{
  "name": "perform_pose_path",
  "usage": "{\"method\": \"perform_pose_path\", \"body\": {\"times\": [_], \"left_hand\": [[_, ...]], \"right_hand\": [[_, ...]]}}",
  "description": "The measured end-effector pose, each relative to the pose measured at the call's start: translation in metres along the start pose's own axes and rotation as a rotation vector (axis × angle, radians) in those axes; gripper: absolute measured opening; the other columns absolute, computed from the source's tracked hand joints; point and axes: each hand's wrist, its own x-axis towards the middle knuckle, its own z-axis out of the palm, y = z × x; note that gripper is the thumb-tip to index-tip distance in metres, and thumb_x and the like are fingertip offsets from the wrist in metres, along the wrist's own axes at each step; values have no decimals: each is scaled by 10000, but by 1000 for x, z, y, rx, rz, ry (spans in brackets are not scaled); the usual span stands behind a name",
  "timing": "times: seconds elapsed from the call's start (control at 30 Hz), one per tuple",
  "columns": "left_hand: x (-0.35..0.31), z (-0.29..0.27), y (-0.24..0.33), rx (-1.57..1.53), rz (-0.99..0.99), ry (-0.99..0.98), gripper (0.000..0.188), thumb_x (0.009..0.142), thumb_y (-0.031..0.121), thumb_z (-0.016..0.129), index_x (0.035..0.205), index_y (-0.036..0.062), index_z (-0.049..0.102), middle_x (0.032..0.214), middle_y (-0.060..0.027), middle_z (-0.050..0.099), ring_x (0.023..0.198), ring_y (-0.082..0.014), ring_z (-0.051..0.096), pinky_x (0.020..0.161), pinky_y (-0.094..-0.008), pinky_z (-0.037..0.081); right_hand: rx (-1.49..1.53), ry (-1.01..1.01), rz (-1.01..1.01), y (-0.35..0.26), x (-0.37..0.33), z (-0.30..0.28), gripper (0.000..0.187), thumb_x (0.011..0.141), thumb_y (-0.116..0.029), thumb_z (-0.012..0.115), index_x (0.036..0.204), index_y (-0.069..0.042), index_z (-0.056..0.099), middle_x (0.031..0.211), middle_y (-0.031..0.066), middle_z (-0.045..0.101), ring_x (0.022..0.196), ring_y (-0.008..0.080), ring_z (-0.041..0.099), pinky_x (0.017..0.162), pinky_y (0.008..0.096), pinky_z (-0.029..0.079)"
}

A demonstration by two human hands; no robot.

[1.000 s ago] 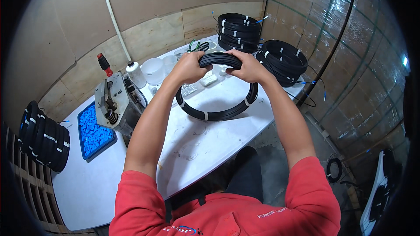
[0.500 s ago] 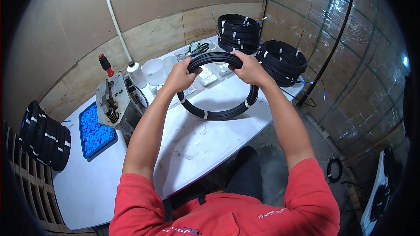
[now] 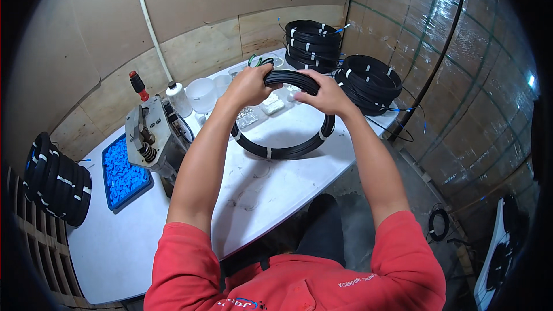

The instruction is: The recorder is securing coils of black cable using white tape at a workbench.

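A coil of black cable, bound with white tape bands, stands tilted above the white table, its lower part near or on the tabletop. My left hand is closed round the upper left of the ring, fingers over the top. On the upper right, my right hand lies round the cable with its fingers on top and its thumb held lower, inside the ring. Behind the coil are clear bags with small white parts and green-handled pliers, partly hidden by my left hand.
Stacked cable coils stand at the back, at the right and at the far left. A metal bench machine sits beside a tray of blue pieces. A screwdriver, a bottle and a white cup are behind it.
My left hand has shifted right along the top of the ring, closer to my right hand. My right thumb has come away from the cable, and the coil has moved slightly left.
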Motion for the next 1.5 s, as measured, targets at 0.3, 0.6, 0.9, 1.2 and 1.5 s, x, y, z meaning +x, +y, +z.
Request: {"method": "perform_pose_path", "body": {"times": [0.3,0.6,0.9,1.2,1.5], "left_hand": [[-8,-5,-18,-85,-58,-8,270,826,254,753,987,58,659,804,-184,689,754,-368,648,684,-442,481],[-16,-11,-15,-94,-33,-14,276,838,219,732,1013,32,629,793,-217,675,757,-404,639,677,-466,475],[-12,-11,-17,-84,17,-4,221,837,140,706,991,7,620,758,-214,649,685,-376,605,652,-430,457],[-15,-17,-11,-41,-72,-77,211,820,111,677,1001,16,626,794,-227,663,752,-400,632,689,-450,479],[-13,-14,-7,-11,48,-18,288,792,71,652,1071,41,584,796,-236,656,778,-431,625,691,-472,477]], "right_hand": [[91,618,-196,87,-37,67,656,972,-571,477,1378,-55,476,1154,163,612,1046,301,614,942,365,469],[-40,516,-302,59,-17,50,564,1008,-449,475,1467,-128,406,1301,180,536,1154,348,567,981,378,455],[79,125,-24,1,20,14,436,764,-172,798,1125,-38,593,854,94,688,763,171,647,738,317,508],[-23,-15,-20,-25,26,5,323,809,-211,763,1065,-40,667,876,146,687,774,276,657,718,356,507],[-272,87,-278,-20,25,13,648,760,60,622,1349,-180,497,1091,191,656,938,388,646,820,440,521]]}}
